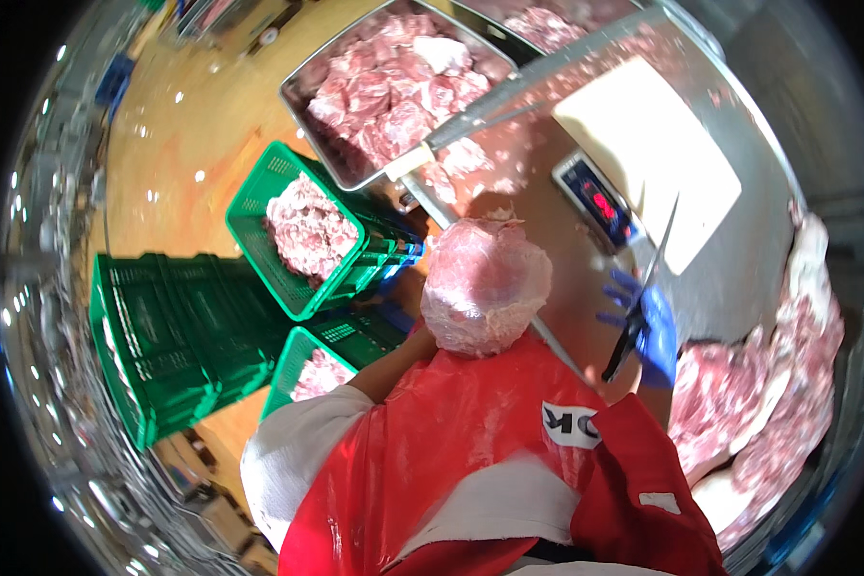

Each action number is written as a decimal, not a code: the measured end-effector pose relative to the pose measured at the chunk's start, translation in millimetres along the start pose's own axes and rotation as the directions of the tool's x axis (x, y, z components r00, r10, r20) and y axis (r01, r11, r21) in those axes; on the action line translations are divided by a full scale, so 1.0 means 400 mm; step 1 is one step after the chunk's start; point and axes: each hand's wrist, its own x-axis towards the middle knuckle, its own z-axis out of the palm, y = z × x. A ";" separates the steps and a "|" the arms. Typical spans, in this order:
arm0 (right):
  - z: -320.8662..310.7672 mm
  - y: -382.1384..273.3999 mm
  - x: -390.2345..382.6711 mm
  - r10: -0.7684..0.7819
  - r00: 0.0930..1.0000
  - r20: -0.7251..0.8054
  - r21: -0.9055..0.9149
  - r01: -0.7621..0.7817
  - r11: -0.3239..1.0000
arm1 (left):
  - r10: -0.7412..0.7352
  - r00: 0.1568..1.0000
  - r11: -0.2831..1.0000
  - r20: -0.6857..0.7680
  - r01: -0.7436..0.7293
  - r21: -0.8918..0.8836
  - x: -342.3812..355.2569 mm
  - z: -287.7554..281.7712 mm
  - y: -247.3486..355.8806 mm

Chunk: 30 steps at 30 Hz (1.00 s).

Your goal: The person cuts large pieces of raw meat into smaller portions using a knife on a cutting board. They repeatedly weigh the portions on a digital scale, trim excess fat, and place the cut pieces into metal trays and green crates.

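A big pale-pink lump of raw meat [485, 288] is held up in front of my chest. My left hand [396, 317], in a blue glove, is mostly hidden beneath its left side and carries it. My right hand [651, 331], also in a blue glove, grips the black handle of a long knife [655, 264]. The blade points up toward the white cutting board [653, 154]. The knife sits right of the lump and does not touch it. My red apron [470, 451] fills the lower middle.
A small scale [600, 202] with a red display sits on the steel table [730, 278]. Meat cuts pile up at the right [768, 394]. A metal tray [309, 108] of meat stands behind. On the left, a green crate [250, 206] holds meat beside stacked crates [173, 336].
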 end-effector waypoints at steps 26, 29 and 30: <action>0.242 0.057 0.120 -0.187 0.865 -0.466 -0.068 0.175 0.982 | 0.351 0.578 -0.684 0.737 -0.379 0.623 0.594 0.053 0.682; 0.199 0.149 -0.019 -0.017 0.747 -0.665 0.076 0.090 0.993 | -0.053 0.808 -0.391 0.587 -0.558 0.732 0.424 0.013 0.480; 0.203 0.176 -0.060 0.001 0.702 -0.713 0.092 0.092 0.991 | -0.141 0.793 -0.347 0.592 -0.600 0.721 0.375 0.025 0.435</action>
